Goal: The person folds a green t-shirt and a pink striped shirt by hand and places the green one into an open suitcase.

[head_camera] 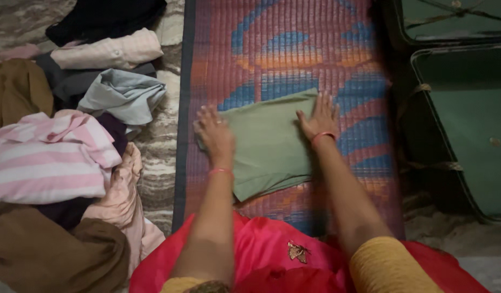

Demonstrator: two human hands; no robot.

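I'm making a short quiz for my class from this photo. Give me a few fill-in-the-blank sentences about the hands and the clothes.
1. Both hands lie flat on a folded ____ garment.
2. The garment rests on a woven ____ with blue and orange patterns.
3. The heap of clothes lies to the person's ____ side.
4. The left hand and right hand each have a red ____ at the wrist.

Missing words: green; mat; left; bangle

Landmark: woven mat [294, 49], red and blue pattern.
Green cloth [269, 144]: folded, flat on the mat's near half.
Left hand [213, 133]: palm down on the cloth's left edge.
Right hand [320, 118]: flat on its right edge.
Clothes pile [71, 141]: left of the mat.
Green cases [467, 114]: right of the mat.
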